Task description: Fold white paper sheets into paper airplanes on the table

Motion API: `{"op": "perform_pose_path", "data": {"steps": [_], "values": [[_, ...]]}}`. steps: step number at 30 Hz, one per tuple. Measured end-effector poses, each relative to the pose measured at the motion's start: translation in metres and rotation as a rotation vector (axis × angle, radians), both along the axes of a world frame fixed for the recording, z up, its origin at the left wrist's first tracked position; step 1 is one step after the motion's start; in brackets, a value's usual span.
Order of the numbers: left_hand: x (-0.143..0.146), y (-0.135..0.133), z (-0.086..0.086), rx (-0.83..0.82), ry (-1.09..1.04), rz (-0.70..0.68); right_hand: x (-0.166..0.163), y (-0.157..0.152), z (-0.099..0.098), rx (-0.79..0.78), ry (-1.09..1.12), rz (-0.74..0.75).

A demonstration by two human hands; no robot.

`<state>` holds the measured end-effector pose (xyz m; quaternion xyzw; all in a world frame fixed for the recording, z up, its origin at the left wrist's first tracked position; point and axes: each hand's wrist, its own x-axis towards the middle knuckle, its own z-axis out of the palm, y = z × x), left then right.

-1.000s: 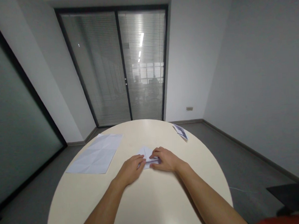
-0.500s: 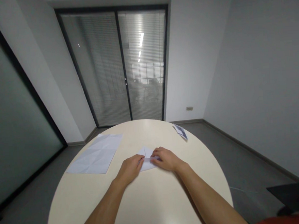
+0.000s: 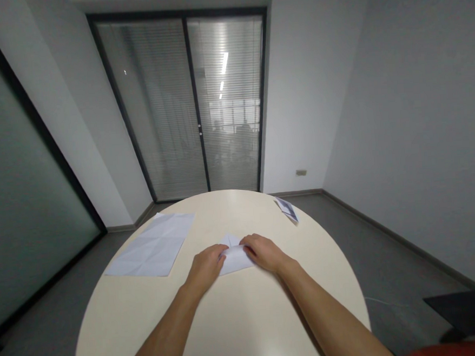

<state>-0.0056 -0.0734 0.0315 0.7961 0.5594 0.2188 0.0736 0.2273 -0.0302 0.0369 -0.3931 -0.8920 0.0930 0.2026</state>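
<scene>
A small white folded paper (image 3: 235, 259) lies on the table between my two hands, its pointed top facing away from me. My left hand (image 3: 208, 265) grips the paper's left side, thumb and fingers closed at the edge. On the opposite side, my right hand (image 3: 266, 252) is closed on the right edge with its fingers curled over. A flap is bent across the middle of the paper, and below it the near part spreads toward me. Both side edges are partly hidden under my fingers.
A large creased white sheet (image 3: 153, 246) lies flat at the left of the round cream table (image 3: 239, 319). Near the right far edge rests a folded leaflet (image 3: 287, 210) with dark print. A dark chair part (image 3: 470, 311) stands at the lower right.
The paper's flap has turned toward me, so the near part looks larger and smoother and less of the pointed top shows. Both hands have shifted only slightly, still holding the edges.
</scene>
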Motion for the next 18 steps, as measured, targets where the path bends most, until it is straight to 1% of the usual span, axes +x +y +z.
{"op": "perform_pose_path", "data": {"steps": [6, 18], "values": [[0.0003, 0.0043, -0.0071, 0.023, -0.001, 0.031, 0.001, 0.0011, -0.0044, -0.005, 0.023, -0.009], [0.0014, 0.0045, -0.0084, 0.039, 0.008, 0.053, 0.0017, 0.0038, -0.0095, 0.007, 0.008, -0.024]]}}
